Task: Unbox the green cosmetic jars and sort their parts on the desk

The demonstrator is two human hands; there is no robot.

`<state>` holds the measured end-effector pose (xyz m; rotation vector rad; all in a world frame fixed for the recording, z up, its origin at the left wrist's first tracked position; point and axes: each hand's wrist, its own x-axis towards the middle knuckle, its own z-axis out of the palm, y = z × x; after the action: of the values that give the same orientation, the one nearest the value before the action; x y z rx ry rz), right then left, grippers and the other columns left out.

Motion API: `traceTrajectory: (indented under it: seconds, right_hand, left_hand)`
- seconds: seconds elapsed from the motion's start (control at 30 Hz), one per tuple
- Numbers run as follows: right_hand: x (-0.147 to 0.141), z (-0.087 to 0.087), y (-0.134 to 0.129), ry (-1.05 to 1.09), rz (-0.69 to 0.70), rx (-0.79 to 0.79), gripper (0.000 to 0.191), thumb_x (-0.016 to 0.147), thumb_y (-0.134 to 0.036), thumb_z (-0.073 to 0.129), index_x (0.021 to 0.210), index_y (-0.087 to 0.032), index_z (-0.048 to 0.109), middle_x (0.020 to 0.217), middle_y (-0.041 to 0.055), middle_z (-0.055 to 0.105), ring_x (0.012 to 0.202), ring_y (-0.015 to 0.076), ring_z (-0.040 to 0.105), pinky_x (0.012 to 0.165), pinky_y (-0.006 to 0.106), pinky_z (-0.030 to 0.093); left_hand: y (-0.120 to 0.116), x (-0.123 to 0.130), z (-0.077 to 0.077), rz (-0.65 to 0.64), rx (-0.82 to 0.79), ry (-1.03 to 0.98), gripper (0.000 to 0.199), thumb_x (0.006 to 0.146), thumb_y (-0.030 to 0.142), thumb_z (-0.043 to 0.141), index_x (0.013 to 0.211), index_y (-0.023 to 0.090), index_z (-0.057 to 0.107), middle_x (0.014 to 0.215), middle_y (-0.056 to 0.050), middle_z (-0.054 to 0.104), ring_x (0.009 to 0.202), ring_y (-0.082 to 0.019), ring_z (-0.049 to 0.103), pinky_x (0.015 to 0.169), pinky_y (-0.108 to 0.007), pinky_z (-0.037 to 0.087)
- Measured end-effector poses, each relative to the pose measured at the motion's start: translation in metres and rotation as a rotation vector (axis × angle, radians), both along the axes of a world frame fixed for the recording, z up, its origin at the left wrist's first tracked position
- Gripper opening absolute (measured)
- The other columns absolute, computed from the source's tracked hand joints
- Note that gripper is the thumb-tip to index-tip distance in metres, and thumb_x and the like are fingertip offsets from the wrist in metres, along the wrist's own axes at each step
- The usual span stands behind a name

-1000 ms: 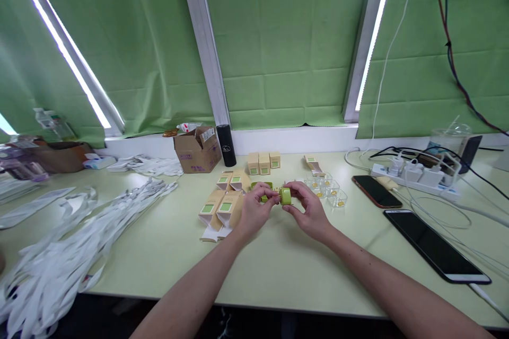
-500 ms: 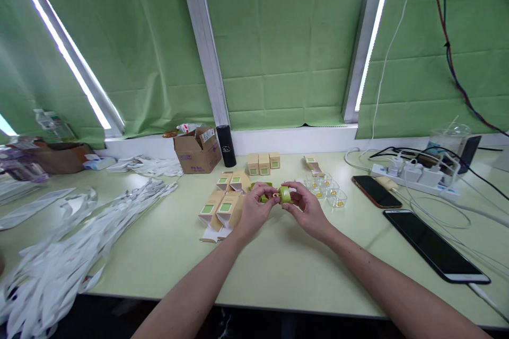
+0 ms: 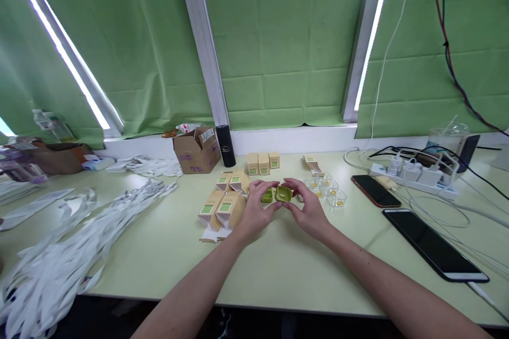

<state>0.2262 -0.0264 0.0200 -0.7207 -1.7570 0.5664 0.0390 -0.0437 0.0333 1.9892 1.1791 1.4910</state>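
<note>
A small green square cup point(image 3: 283, 194) is held over the table with its hollow side toward me; a small pale spot shows inside it. My right hand point(image 3: 310, 208) grips its right side between thumb and fingers. My left hand point(image 3: 256, 209) has its fingers curled and the thumb tip at the cup's left edge. Just behind the left fingers a second green piece point(image 3: 267, 196) shows in part; I cannot tell whether it is touched. Left of my hands stand several tan cartons point(image 3: 231, 206) with green labels. Clear little cups point(image 3: 329, 188) with yellow centres sit on the right.
Three tan cartons point(image 3: 263, 163) stand farther back, near a black bottle point(image 3: 226, 145) and an open cardboard box point(image 3: 198, 152). White strips point(image 3: 91, 238) cover the table's left. On the right lie two phones point(image 3: 435, 246), point(image 3: 376, 190) and a power strip point(image 3: 413, 180) with cables.
The green cup has turned from its side so that its hollow faces me. The small brownish piece pinched in my left fingers is no longer distinct there. Both hands stay nearly in place.
</note>
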Motion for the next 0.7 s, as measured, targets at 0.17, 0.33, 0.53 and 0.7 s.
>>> traceTrajectory:
  seconds: [0.17, 0.33, 0.53, 0.7]
  right_hand:
    - [0.001, 0.001, 0.001, -0.020, -0.039, 0.128, 0.037, 0.091, -0.022, 0.065, 0.127, -0.028, 0.060, 0.123, 0.0103, 0.066, 0.109, 0.0270, 0.066, 0.090, 0.047, 0.062]
    - [0.004, 0.002, 0.001, -0.034, -0.060, 0.234, 0.024, 0.097, -0.021, 0.059, 0.119, -0.026, 0.066, 0.124, 0.0120, 0.062, 0.112, 0.0267, 0.067, 0.092, 0.046, 0.063]
    - [0.003, -0.007, 0.007, -0.102, -0.084, 0.384, 0.029, 0.100, -0.012, 0.051, 0.113, -0.026, 0.072, 0.123, 0.0120, 0.060, 0.110, 0.0247, 0.068, 0.093, 0.045, 0.064]
    - [0.003, -0.008, 0.008, -0.156, -0.146, 0.400, 0.027, 0.098, -0.010, 0.053, 0.105, -0.025, 0.075, 0.114, 0.0107, 0.062, 0.097, 0.0224, 0.068, 0.079, 0.039, 0.064]
  left_hand:
    - [0.000, 0.002, 0.000, -0.002, 0.015, 0.044, 0.041, 0.082, 0.020, 0.081, 0.121, 0.029, 0.073, 0.116, -0.008, 0.068, 0.129, -0.029, 0.049, 0.111, -0.048, 0.046]
    - [-0.001, 0.003, 0.002, 0.023, 0.067, 0.109, 0.038, 0.083, 0.015, 0.079, 0.119, 0.025, 0.071, 0.116, -0.008, 0.070, 0.126, -0.029, 0.049, 0.109, -0.048, 0.047]
    - [-0.003, 0.004, -0.001, 0.030, 0.242, 0.229, 0.042, 0.086, 0.011, 0.074, 0.125, 0.025, 0.068, 0.118, -0.008, 0.071, 0.124, -0.029, 0.050, 0.109, -0.053, 0.048]
    - [-0.002, 0.004, -0.004, 0.025, 0.329, 0.301, 0.041, 0.088, 0.013, 0.072, 0.127, 0.024, 0.068, 0.119, -0.009, 0.071, 0.123, -0.030, 0.052, 0.105, -0.053, 0.051]
